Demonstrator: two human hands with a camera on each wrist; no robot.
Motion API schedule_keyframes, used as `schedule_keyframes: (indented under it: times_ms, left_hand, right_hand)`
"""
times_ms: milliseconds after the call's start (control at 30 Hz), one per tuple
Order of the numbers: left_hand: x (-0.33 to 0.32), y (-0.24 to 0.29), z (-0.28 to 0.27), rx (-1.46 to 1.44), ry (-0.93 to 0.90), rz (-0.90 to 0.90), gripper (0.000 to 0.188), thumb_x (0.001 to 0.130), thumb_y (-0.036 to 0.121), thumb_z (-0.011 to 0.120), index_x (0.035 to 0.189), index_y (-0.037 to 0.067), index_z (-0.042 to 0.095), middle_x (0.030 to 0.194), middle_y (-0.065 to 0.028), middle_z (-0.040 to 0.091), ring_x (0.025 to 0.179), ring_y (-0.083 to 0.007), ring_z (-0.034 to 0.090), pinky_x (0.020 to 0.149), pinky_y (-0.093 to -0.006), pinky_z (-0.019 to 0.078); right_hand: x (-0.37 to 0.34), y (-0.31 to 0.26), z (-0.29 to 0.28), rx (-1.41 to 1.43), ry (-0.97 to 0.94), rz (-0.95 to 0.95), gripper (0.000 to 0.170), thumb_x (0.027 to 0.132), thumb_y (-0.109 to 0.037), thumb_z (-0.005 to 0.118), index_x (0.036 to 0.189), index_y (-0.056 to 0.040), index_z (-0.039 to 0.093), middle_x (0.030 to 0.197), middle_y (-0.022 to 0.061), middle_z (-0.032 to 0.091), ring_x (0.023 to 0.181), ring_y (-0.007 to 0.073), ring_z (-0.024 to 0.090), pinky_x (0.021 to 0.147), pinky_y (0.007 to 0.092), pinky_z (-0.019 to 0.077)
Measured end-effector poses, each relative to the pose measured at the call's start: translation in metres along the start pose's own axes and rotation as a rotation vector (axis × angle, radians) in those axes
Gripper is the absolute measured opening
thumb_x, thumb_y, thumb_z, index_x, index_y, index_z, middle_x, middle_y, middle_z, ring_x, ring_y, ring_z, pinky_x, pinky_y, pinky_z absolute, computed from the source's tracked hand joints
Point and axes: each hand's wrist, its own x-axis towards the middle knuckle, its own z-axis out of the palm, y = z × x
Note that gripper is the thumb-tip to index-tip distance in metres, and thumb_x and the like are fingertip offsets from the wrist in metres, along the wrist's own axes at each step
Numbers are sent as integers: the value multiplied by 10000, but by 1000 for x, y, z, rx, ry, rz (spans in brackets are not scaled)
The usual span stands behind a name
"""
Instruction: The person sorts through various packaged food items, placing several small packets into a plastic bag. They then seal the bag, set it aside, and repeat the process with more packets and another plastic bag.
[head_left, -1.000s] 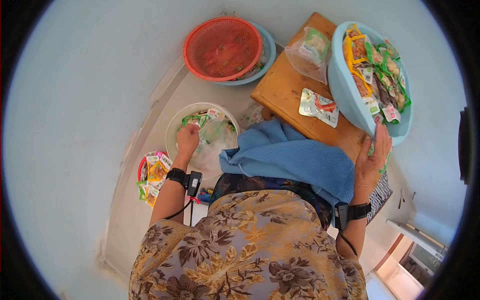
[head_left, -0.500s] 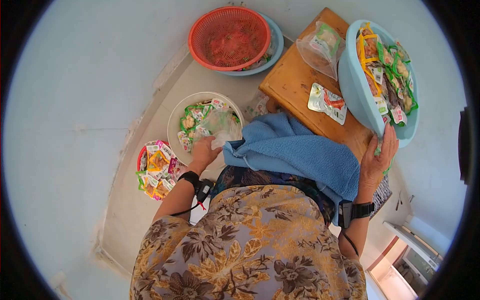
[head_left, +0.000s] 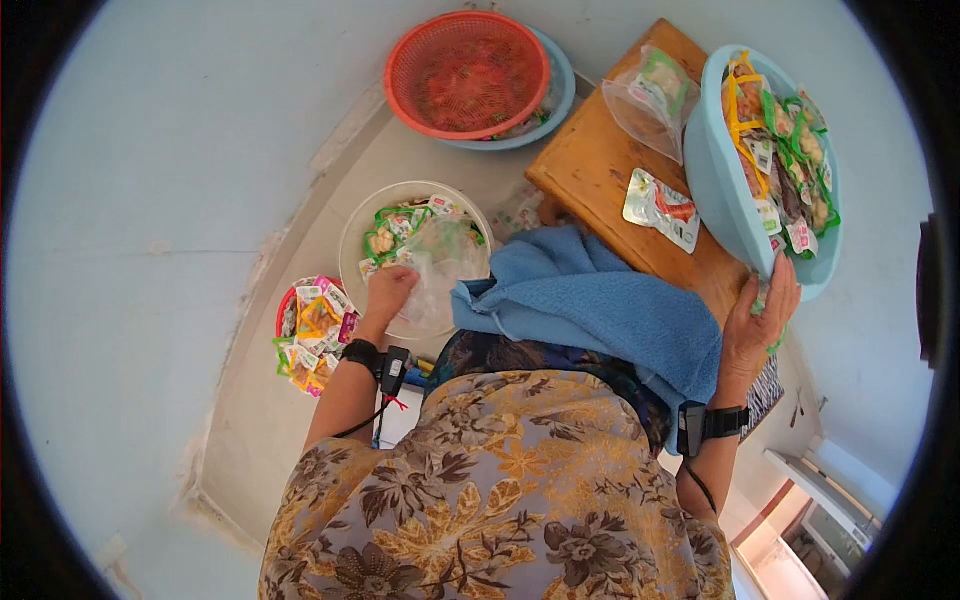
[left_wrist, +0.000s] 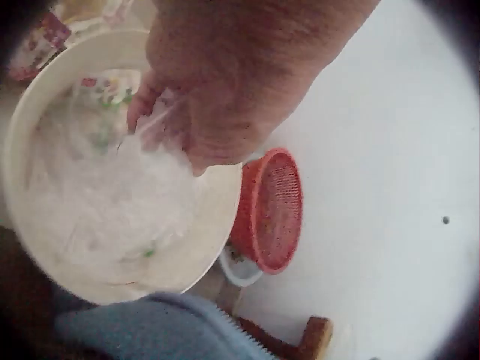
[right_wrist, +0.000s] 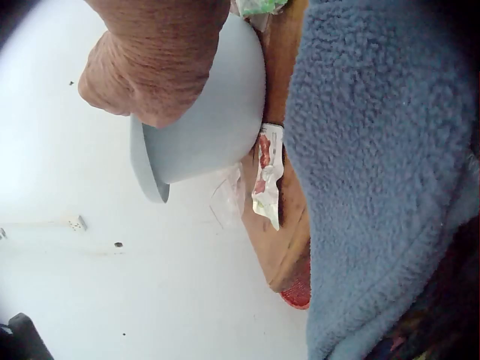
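Observation:
My left hand [head_left: 392, 290] is over the near left side of a white bucket [head_left: 349, 232], pinching a clear plastic bag [left_wrist: 112, 199]. The thin film bunches at the fingers and spreads over the bucket's contents. Green-edged food packets [head_left: 383, 241] lie under and beside the bag. My right hand [head_left: 760, 318] rests against the near rim of a large light-blue basin [head_left: 722, 190], its fingers fairly straight. The basin is heaped with yellow- and green-edged packets [head_left: 790, 150]. A bit of green packet [head_left: 761, 297] shows by the right hand, mostly hidden.
The basin stands on a wooden table [head_left: 590, 165] with a silver pouch [head_left: 662, 211] and a clear bag holding a packet [head_left: 662, 80]. A blue towel [head_left: 610, 305] covers the lap. A red colander [head_left: 465, 75] sits over another blue basin [head_left: 560, 100]. Packets fill a small red container [head_left: 283, 318].
My left hand went from the packets to the bag's near edge, then shifted slightly left with the film in its fingers. The right hand has stayed at the basin's rim. The head view has shifted slightly.

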Motion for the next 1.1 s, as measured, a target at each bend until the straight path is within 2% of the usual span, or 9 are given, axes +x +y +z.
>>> schedule_keyframes:
  times_ms: [100, 167, 267, 533, 667, 700, 767, 1033, 1100]
  left_hand:
    - [7, 13, -41, -168, 7, -106, 177, 852, 174, 714, 948, 28, 742, 811, -155, 718, 694, -226, 685, 676, -364, 545]
    - [9, 20, -64, -676, 44, -292, 183, 899, 173, 690, 982, 15, 732, 843, -71, 722, 707, -131, 655, 664, -286, 537]
    - [0, 75, -115, -1115, -68, -196, 190, 926, 157, 673, 1022, -2, 713, 904, -32, 719, 736, -113, 656, 681, -267, 538]
    - [-15, 219, -129, -1024, -442, 155, 173, 912, 106, 678, 1034, -11, 714, 915, -33, 718, 794, -86, 652, 727, -246, 533]
    - [-30, 303, -100, -745, -651, 433, 142, 897, 94, 695, 981, -16, 729, 855, -12, 714, 773, -53, 620, 698, -226, 506]
    - [-33, 319, -90, -744, -679, 448, 142, 897, 94, 695, 981, -16, 729, 855, -12, 714, 773, -53, 620, 698, -226, 506]
    - [-37, 344, -74, -613, -679, 530, 146, 894, 93, 721, 994, -13, 725, 859, -5, 710, 781, -49, 605, 692, -222, 500]
    - [-28, 349, -63, -406, -646, 484, 165, 929, 166, 694, 974, 9, 723, 745, 24, 639, 677, -41, 549, 620, -214, 462]
    - [-27, 346, -66, -518, -748, 320, 308, 965, 311, 653, 1062, 22, 697, 790, 13, 636, 725, -69, 575, 653, -228, 478]
  right_hand:
    - [-1, 4, 3, 1, 19, -14, 511, 850, 10, 650, 1350, -46, 562, 1317, 121, 619, 1277, 299, 542, 1131, 481, 306]
    - [-1, 4, 3, -1, 22, -12, 510, 852, 7, 651, 1351, -46, 560, 1317, 122, 619, 1277, 300, 541, 1129, 483, 308]
    - [2, -1, -1, 4, 26, -6, 502, 859, 8, 641, 1351, -43, 559, 1324, 123, 614, 1280, 296, 540, 1132, 488, 305]
    - [19, -50, -53, 243, -29, -99, 399, 855, -56, 665, 1249, -12, 623, 1239, 172, 655, 1179, 348, 603, 1050, 449, 425]
    - [9, -88, -53, 1041, -427, 391, 321, 902, -153, 692, 1172, 15, 642, 1087, 145, 697, 983, 206, 652, 871, 328, 508]
    - [6, -90, -54, 1018, -411, 408, 321, 902, -153, 692, 1172, 15, 642, 1087, 145, 697, 983, 206, 652, 871, 328, 508]
    - [0, -88, -52, 1508, -720, 766, 261, 942, -197, 679, 1099, 8, 643, 962, 74, 690, 904, 114, 628, 783, 278, 512]
    - [-44, -61, -33, 1288, -348, 892, 165, 980, -185, 636, 958, -24, 607, 775, -37, 590, 692, 32, 537, 615, 189, 440]
    - [-46, -60, -33, 1320, -310, 949, 160, 984, -190, 630, 950, -35, 606, 763, -45, 578, 661, 23, 518, 589, 184, 429]
